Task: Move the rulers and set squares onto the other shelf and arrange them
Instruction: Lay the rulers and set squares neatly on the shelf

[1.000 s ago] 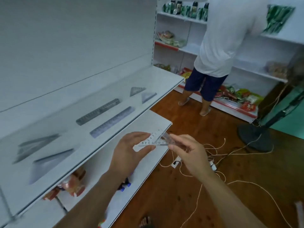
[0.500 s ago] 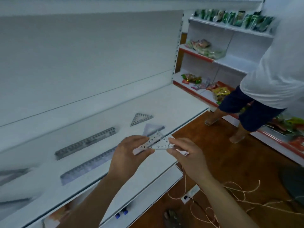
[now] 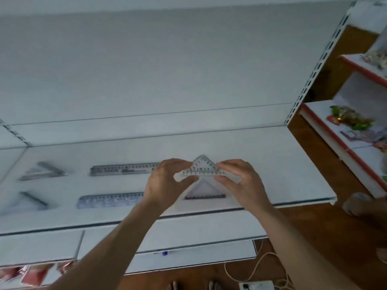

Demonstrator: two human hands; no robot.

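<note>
Pinching its left corner with my left hand (image 3: 165, 185), I hold the clear set square (image 3: 202, 168) over the shelf (image 3: 282, 164), apparently just off it, my right hand (image 3: 240, 183) pinching the right corner; bare shelf runs rightward to its end edge.

- Red-edged side shelf (image 3: 326, 131) well right of the right hand (image 3: 243, 183), bearing bright snack packets (image 3: 351, 119).
- Red packets (image 3: 35, 275) low and left of the left hand (image 3: 165, 185).
- White cord (image 3: 258, 262) and 1 power strip (image 3: 256, 286) on the wooden floor (image 3: 345, 237), below the right hand.
</note>
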